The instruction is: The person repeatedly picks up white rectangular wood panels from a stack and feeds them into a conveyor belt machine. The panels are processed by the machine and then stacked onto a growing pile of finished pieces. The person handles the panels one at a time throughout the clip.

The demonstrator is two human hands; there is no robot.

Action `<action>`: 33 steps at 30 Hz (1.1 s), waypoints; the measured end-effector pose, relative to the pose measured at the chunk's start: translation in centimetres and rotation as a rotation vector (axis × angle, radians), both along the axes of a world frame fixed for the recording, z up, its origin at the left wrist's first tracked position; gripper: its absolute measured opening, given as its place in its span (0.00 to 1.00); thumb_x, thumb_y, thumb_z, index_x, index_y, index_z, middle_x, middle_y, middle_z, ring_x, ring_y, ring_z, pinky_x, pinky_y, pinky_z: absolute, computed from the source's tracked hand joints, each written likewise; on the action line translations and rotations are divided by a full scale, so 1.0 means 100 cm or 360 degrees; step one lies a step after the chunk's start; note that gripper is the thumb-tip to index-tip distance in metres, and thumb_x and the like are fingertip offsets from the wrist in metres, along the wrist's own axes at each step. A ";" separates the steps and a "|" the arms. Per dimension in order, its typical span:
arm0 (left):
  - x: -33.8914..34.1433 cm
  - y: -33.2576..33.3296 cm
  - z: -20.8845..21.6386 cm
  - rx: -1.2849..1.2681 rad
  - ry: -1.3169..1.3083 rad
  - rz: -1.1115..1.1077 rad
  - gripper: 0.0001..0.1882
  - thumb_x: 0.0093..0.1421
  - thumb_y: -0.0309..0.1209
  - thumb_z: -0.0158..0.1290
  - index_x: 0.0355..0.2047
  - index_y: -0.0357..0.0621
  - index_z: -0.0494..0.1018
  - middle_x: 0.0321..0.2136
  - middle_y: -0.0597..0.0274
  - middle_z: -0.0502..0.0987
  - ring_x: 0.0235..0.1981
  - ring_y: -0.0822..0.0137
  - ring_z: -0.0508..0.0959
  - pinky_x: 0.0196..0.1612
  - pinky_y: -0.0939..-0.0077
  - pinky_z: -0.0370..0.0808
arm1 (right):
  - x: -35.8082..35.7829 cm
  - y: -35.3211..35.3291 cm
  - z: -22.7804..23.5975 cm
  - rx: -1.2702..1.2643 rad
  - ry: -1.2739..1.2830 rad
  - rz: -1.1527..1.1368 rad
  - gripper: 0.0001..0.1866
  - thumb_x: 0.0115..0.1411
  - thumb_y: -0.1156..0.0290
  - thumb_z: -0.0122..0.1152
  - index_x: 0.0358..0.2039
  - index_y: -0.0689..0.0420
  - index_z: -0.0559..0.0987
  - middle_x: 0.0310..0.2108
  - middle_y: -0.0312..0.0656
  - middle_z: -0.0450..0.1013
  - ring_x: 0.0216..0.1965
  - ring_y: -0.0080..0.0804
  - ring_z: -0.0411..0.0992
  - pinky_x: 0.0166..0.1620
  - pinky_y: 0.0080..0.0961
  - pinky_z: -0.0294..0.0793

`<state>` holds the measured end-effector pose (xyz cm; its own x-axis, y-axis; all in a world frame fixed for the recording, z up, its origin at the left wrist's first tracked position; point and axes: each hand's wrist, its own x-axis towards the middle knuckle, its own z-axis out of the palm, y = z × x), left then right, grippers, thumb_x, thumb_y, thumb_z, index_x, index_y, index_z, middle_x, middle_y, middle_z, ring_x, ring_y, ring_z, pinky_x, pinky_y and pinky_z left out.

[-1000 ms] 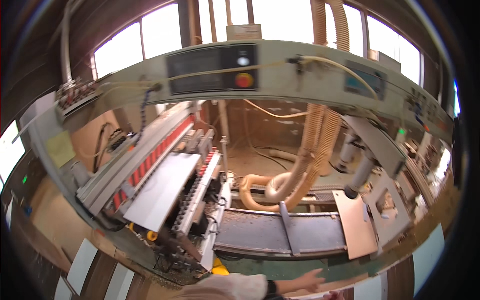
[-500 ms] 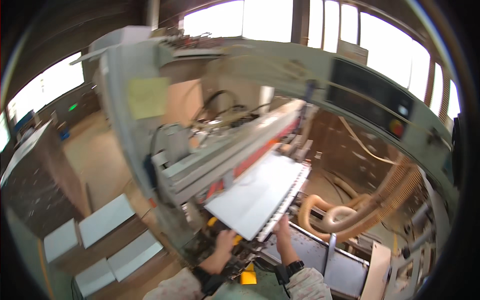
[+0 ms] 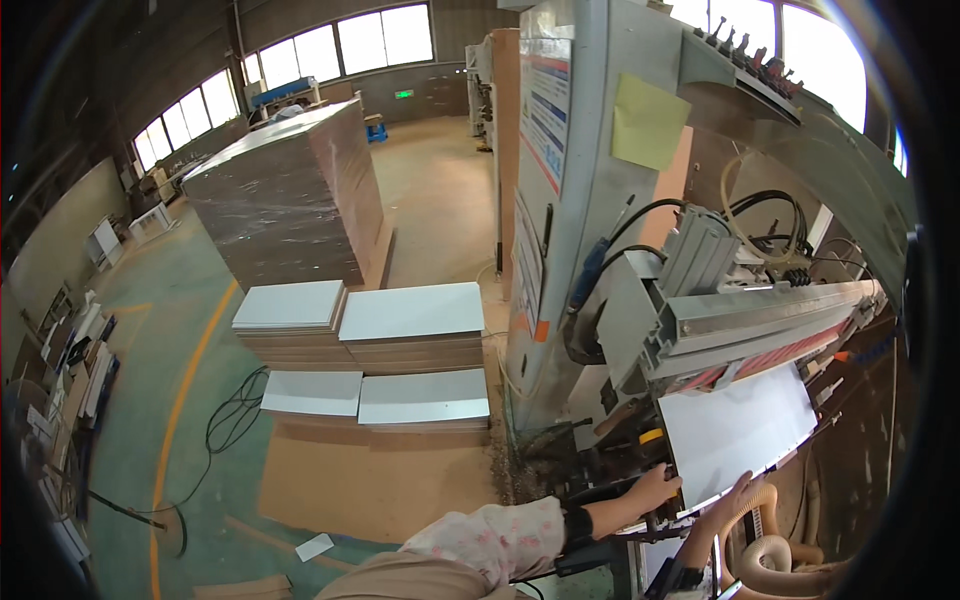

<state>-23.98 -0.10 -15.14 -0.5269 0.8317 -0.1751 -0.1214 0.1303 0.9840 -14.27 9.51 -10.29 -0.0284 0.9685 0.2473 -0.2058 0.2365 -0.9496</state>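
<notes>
A white rectangular panel (image 3: 740, 425) lies tilted in the machine, partly under its grey metal beam (image 3: 770, 318). At the panel's left edge is my left hand (image 3: 655, 487), fingers curled in; whatever they grip is too small to make out. My right hand (image 3: 722, 508) rests along the panel's near edge with its fingers stretched out. Dark bands circle both wrists. Beside the left hand, a yellow part (image 3: 651, 436) shows on the machine.
Stacks of white-topped boards (image 3: 410, 312) stand left on a brown sheet (image 3: 380, 480). Behind them rises a large wrapped stack (image 3: 290, 200). The machine's grey column (image 3: 570, 200) is close on the right, with coiled hoses (image 3: 770, 550) below. A black cable (image 3: 235, 410) lies on the floor.
My view has swung left, so the machine and both hands now sit farther right and the board stacks show more fully. Both hands are still at the panel's edges.
</notes>
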 end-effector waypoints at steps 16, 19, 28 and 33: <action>-0.377 -0.560 -0.242 0.0090 -0.1346 0.1721 0.11 0.59 0.32 0.40 0.31 0.34 0.63 0.23 0.55 0.69 0.25 0.58 0.76 0.28 0.68 0.78 | -0.385 -0.218 -0.172 -0.1320 -0.0578 0.1819 0.38 0.58 0.68 0.49 0.59 0.48 0.35 0.30 0.49 0.69 0.24 0.39 0.72 0.25 0.34 0.75; -0.483 -0.584 -0.261 0.0286 -0.1189 0.1909 0.13 0.59 0.30 0.41 0.40 0.33 0.59 0.27 0.51 0.68 0.26 0.57 0.76 0.29 0.67 0.78 | -0.489 -0.206 -0.239 -0.1402 -0.0535 0.1555 0.41 0.57 0.66 0.51 0.60 0.47 0.34 0.31 0.47 0.68 0.24 0.38 0.71 0.24 0.32 0.75; -0.670 -0.549 -0.306 0.0050 -0.0558 0.2560 0.26 0.52 0.20 0.50 0.51 0.32 0.54 0.33 0.53 0.67 0.30 0.63 0.73 0.33 0.75 0.77 | -0.672 -0.204 -0.320 -0.1310 -0.0867 0.1336 0.40 0.57 0.64 0.50 0.60 0.44 0.35 0.43 0.55 0.61 0.27 0.40 0.70 0.27 0.32 0.76; -0.697 -0.544 -0.313 0.0176 -0.0711 0.2813 0.15 0.51 0.18 0.50 0.39 0.31 0.61 0.33 0.54 0.66 0.28 0.65 0.72 0.29 0.77 0.77 | -0.716 -0.216 -0.328 -0.1154 -0.0878 0.1482 0.32 0.57 0.67 0.49 0.57 0.48 0.44 0.42 0.52 0.63 0.27 0.36 0.71 0.28 0.32 0.76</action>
